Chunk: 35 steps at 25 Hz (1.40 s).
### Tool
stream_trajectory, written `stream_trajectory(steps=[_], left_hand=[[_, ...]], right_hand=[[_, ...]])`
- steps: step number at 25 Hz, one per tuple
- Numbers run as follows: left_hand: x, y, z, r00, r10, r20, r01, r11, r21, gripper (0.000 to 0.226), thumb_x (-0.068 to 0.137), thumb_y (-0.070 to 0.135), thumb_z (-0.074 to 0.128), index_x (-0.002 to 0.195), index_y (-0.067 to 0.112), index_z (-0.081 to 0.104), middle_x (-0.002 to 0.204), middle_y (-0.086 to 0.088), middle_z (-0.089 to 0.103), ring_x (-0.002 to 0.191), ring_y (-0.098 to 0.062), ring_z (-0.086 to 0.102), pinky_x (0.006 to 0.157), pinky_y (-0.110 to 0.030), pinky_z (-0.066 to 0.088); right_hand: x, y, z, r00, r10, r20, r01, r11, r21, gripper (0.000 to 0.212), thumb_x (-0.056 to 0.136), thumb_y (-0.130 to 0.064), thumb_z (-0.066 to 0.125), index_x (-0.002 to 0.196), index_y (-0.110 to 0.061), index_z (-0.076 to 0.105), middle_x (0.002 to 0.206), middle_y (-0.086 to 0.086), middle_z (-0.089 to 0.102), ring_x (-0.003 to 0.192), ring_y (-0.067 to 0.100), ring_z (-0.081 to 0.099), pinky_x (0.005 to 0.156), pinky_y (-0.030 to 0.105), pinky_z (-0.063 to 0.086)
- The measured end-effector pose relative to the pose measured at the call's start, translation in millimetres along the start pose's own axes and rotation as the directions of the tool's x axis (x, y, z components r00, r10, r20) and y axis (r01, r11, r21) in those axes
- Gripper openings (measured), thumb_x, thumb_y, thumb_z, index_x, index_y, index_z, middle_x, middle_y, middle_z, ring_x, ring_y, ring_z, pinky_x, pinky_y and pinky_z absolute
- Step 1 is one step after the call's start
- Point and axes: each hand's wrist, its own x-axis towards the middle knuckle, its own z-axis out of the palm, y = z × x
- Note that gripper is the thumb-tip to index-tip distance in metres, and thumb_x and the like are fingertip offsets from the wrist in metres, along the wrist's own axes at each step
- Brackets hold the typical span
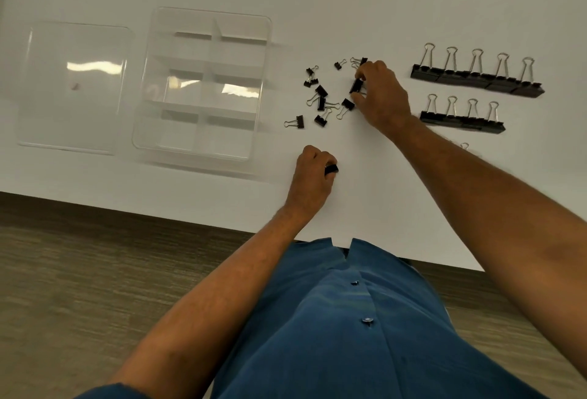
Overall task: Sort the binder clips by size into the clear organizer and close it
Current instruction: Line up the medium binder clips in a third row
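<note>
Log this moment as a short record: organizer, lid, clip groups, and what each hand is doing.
organizer: clear, divided tray, open, no clips visible in its compartments
lid: clear lid, flat on the table, left of the organizer
far row: five large clips lined up side by side
near row: four slightly smaller clips, lined up
loose pile: small clips scattered between organizer and rows
right hand: right hand pinches a clip at the pile's edge
left hand: left hand grips a black clip near the table edge
</note>
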Motion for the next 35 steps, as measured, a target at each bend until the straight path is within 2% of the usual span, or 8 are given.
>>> stream_trajectory(steps=[4,7,9,17,23,29,32,35], left_hand=[[2,1,0,0.999,-0.038,0.024,0.038,0.999,0.000,0.021,0.087,0.003,0.069,0.107,0.012,0.069,0.105,-0.008,0.055,0.098,-0.021,0.052,0.085,-0.026,0.048],[7,10,1,0.997,-0.043,0.058,0.041,0.998,0.038,0.017,0.090,0.010,0.068,0.105,0.018,0.070,0.103,-0.005,0.063,0.099,-0.018,0.052,0.087,-0.023,0.040],[11,23,4,0.996,-0.023,0.088,0.021,0.999,0.024,0.016,0.091,0.011,0.068,0.105,0.019,0.070,0.101,-0.005,0.065,0.096,-0.017,0.053,0.086,-0.023,0.042],[40,81,57,0.982,0.060,0.180,-0.063,0.998,0.011,0.023,0.088,0.010,0.070,0.110,0.018,0.070,0.101,-0.004,0.063,0.094,-0.014,0.052,0.085,-0.025,0.046],[60,106,85,0.968,0.086,0.235,-0.107,0.991,0.076,0.022,0.088,0.016,0.071,0.108,0.022,0.071,0.102,-0.002,0.065,0.100,-0.019,0.057,0.088,-0.032,0.050],[68,112,103,0.973,0.086,0.214,-0.124,0.977,0.174,0.023,0.086,0.020,0.072,0.108,0.026,0.071,0.103,-0.001,0.065,0.101,-0.018,0.055,0.087,-0.033,0.049],[66,116,107,0.978,0.090,0.188,-0.126,0.974,0.187,0.024,0.086,0.019,0.072,0.110,0.024,0.071,0.103,-0.002,0.063,0.101,-0.018,0.054,0.085,-0.029,0.047],[64,121,111,0.981,0.087,0.176,-0.122,0.972,0.199,0.025,0.087,0.020,0.072,0.111,0.025,0.071,0.104,-0.002,0.062,0.101,-0.018,0.053,0.084,-0.026,0.044]], right_hand=[[1,2,-4,0.999,-0.043,0.026,0.037,0.981,0.193,0.033,0.087,-0.016,0.069,0.116,-0.014,0.055,0.116,0.005,0.058,0.101,0.021,0.054,0.087,0.040,0.051],[-20,6,-23,0.999,-0.001,-0.042,0.018,0.914,0.406,0.039,0.088,-0.012,0.065,0.126,-0.014,0.057,0.121,-0.001,0.053,0.088,0.000,0.048,0.081,0.010,0.044],[-50,20,-39,0.994,0.052,-0.096,-0.004,0.892,0.451,0.042,0.088,-0.013,0.066,0.129,-0.016,0.058,0.122,-0.002,0.052,0.088,-0.001,0.049,0.079,0.004,0.040],[-193,139,-85,0.916,0.282,-0.285,-0.177,0.922,0.344,0.049,0.083,0.008,0.058,0.125,-0.018,0.061,0.125,0.002,0.051,0.110,0.018,0.052,0.086,0.020,0.047],[-211,213,-77,0.950,0.241,-0.197,-0.222,0.969,0.111,0.049,0.085,0.017,0.048,0.117,-0.014,0.068,0.124,0.011,0.053,0.117,0.024,0.048,0.093,0.033,0.051],[-193,217,-65,0.971,0.170,-0.166,-0.146,0.978,0.147,0.054,0.081,0.023,0.044,0.108,-0.013,0.074,0.119,0.012,0.055,0.115,0.027,0.049,0.093,0.027,0.047],[-192,214,-64,0.971,0.178,-0.159,-0.143,0.967,0.213,0.059,0.076,0.020,0.044,0.116,-0.015,0.070,0.118,0.009,0.055,0.112,0.024,0.048,0.094,0.013,0.038],[-197,215,-68,0.972,0.196,-0.125,-0.158,0.951,0.264,0.050,0.079,0.009,0.054,0.124,-0.011,0.063,0.122,0.009,0.055,0.114,0.019,0.047,0.096,0.015,0.039]])
